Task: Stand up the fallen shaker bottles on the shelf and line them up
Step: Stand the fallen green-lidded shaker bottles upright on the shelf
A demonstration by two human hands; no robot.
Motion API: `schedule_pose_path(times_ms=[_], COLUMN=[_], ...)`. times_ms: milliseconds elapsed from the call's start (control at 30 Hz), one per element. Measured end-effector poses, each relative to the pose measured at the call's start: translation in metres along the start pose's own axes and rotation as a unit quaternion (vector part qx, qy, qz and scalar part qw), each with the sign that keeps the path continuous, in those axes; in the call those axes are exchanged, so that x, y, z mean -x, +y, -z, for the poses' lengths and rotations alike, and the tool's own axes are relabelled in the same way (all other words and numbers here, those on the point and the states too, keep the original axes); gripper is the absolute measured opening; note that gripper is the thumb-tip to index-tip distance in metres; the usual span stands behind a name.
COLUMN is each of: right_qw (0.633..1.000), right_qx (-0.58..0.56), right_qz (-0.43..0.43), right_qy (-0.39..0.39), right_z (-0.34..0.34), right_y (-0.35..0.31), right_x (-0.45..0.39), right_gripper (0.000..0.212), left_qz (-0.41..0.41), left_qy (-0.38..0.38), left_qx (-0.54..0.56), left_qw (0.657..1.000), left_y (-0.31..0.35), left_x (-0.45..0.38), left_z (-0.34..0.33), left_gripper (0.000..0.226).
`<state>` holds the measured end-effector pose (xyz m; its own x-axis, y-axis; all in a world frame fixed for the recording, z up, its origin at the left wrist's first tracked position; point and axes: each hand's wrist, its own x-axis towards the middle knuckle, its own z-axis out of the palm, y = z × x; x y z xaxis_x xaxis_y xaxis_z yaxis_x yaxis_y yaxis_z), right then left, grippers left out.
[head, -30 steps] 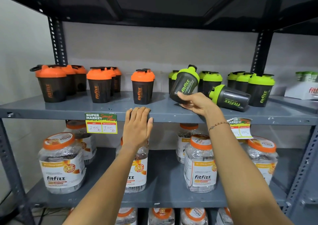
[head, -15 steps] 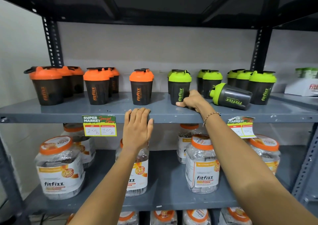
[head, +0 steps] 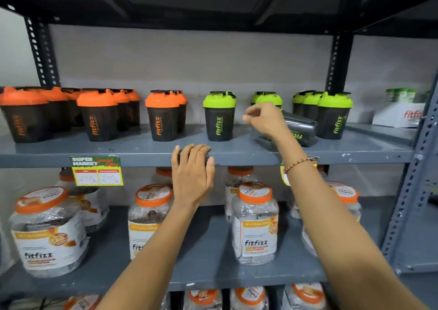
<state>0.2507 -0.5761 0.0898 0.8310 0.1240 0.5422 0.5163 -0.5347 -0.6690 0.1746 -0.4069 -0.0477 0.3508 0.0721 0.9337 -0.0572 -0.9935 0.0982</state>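
grey metal shelf point(head: 142, 152), pale wall point(head: 189, 61)

You face a shelf point(head: 237, 154) of grey painted metal, matt and chipped near its right edge. The shaker bottles point(head: 219, 118) are dark, smoky plastic with a dull sheen and smooth green or orange lids. Below, the jars point(head: 254, 224) are clear glossy plastic with paper labels. The price tag point(head: 97, 171) is printed paper
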Motion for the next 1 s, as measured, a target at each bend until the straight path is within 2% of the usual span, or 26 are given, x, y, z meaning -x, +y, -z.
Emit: schedule_pose_path(times_ms=[100,167,300,433,533,700,800,867,933,1000], right_qw=[0.997,0.99,0.96,0.919,0.911,0.915,0.938,0.959,0.968,0.943], right_qx=[0.072,0.141,0.255,0.332,0.328,0.303,0.245,0.153,-0.007,-0.21], right_qz=[0.034,0.028,-0.035,-0.052,-0.062,-0.065,-0.078,-0.115,-0.162,-0.205], right_qy=[0.003,-0.016,-0.109,-0.204,-0.241,-0.258,-0.234,-0.21,-0.191,-0.156], right_z=[0.053,0.087,0.131,0.138,0.135,0.131,0.131,0.131,0.129,0.124], right_y=[0.007,0.02,0.045,0.055,0.062,0.071,0.072,0.075,0.084,0.093], right_x=[-0.006,-0.01,-0.018,-0.021,-0.026,-0.028,-0.027,-0.025,-0.022,-0.018], right_gripper=[0.031,0.041,0.062,0.082,0.074,0.06,0.051,0.045,0.033,0.015], left_qz=[-0.038,-0.049,-0.04,-0.038,-0.024,-0.031,-0.03,-0.027,-0.028,-0.028], left_qy=[0.006,-0.004,-0.018,-0.021,-0.011,-0.012,-0.012,-0.016,-0.016,-0.018], left_qx=[0.005,-0.001,-0.04,-0.084,-0.087,-0.094,-0.094,-0.092,-0.09,-0.088], left_qw=[0.999,0.999,0.998,0.995,0.996,0.995,0.995,0.995,0.995,0.996], left_y=[0.037,0.056,0.07,0.068,0.071,0.07,0.071,0.071,0.072,0.072], left_x=[-0.005,-0.009,-0.012,-0.01,-0.011,-0.01,-0.01,-0.009,-0.01,-0.01], left_z=[-0.014,-0.021,-0.032,-0.036,-0.036,-0.035,-0.033,-0.033,-0.032,-0.032], left_gripper=[0.036,0.036,0.038,0.041,0.042,0.037,0.037,0.038,0.038,0.038])
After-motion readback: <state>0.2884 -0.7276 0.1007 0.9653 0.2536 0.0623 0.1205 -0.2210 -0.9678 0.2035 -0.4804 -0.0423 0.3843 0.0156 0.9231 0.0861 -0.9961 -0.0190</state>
